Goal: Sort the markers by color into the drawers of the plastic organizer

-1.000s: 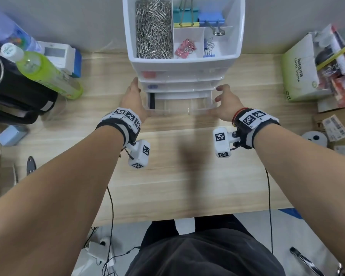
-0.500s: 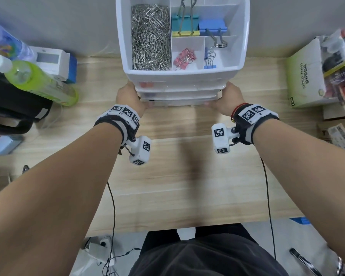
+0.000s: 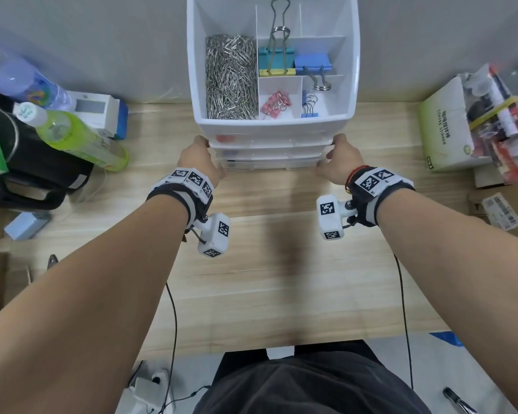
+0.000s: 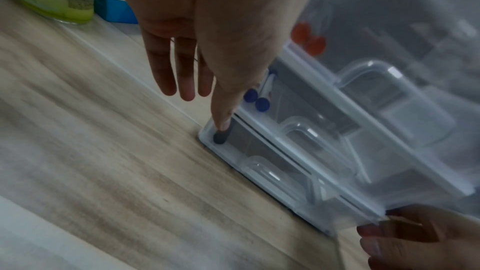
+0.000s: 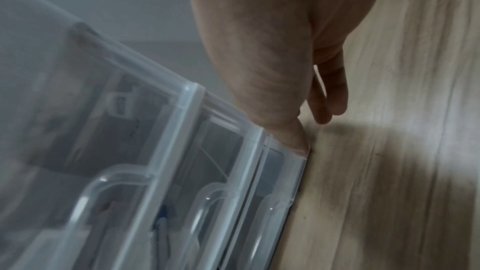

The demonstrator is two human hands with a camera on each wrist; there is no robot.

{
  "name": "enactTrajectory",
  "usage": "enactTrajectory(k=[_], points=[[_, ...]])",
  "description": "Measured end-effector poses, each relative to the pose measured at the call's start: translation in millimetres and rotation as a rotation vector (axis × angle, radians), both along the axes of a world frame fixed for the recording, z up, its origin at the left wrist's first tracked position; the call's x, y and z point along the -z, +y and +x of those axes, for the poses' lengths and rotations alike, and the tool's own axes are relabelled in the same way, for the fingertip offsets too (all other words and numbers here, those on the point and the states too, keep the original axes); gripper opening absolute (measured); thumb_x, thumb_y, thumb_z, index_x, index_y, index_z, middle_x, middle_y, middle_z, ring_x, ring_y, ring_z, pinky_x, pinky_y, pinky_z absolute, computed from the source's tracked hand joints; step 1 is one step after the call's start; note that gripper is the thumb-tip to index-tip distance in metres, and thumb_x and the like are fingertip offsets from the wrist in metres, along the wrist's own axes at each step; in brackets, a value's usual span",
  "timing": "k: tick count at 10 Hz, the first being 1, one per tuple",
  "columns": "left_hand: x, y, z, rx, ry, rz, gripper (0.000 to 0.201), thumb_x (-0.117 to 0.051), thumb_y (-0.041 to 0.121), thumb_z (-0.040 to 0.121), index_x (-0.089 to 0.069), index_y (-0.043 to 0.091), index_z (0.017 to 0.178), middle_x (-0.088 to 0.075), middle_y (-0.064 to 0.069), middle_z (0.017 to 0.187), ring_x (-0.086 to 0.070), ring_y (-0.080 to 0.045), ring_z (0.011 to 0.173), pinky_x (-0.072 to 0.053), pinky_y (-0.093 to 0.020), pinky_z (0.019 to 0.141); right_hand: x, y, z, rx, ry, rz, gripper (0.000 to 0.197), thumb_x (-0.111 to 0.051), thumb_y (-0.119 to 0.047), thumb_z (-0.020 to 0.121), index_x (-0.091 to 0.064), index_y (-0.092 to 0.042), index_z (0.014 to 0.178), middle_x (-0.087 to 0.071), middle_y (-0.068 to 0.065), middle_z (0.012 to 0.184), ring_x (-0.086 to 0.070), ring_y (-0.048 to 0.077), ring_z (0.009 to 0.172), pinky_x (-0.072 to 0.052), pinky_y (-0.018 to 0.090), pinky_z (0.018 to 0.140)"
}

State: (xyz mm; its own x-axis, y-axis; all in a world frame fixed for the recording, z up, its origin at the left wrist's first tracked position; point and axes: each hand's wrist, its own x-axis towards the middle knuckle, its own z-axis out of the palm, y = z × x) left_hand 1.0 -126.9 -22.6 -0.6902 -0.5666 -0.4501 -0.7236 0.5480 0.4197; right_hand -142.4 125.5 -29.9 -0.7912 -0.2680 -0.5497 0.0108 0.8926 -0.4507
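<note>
The white plastic organizer (image 3: 269,127) stands at the back of the wooden desk with its three clear drawers pushed in. Red marker caps (image 4: 309,38) show in the top drawer, blue caps (image 4: 255,100) in the middle one, and a black cap (image 4: 219,137) in the bottom drawer (image 3: 269,165). My left hand (image 3: 201,159) is at the organizer's left front corner, fingers straight, thumb tip on the bottom drawer's corner. My right hand (image 3: 338,159) is at the right front corner; its thumb (image 5: 296,141) presses the bottom drawer's front, and its fingers hang relaxed beside it.
The organizer's top tray holds paper clips (image 3: 231,82) and binder clips. A green bottle (image 3: 81,138), a black bag (image 3: 27,174) and a white-blue box (image 3: 102,112) lie at the left. A green-white box (image 3: 443,135) with stationery and a cardboard box (image 3: 500,204) sit at the right.
One second ago the bottom drawer stood pulled out with a black marker in it. Both hands have pushed it in, and it now sits flush with the other drawers.
</note>
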Motion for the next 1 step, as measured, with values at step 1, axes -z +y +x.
enactTrajectory(k=[1], points=[[-19.4, 2.7, 9.4, -0.008, -0.044, 0.021, 0.062, -0.079, 0.031, 0.078, -0.05, 0.012, 0.13, -0.065, -0.007, 0.119, -0.058, -0.022, 0.095, -0.044, -0.03, 0.074, -17.2, 5.4, 4.8, 0.044, -0.037, 0.056, 0.056, -0.074, -0.025, 0.081, -0.051, -0.011, 0.13, -0.062, 0.009, 0.119, -0.06, 0.027, 0.107, -0.045, 0.031, 0.08]])
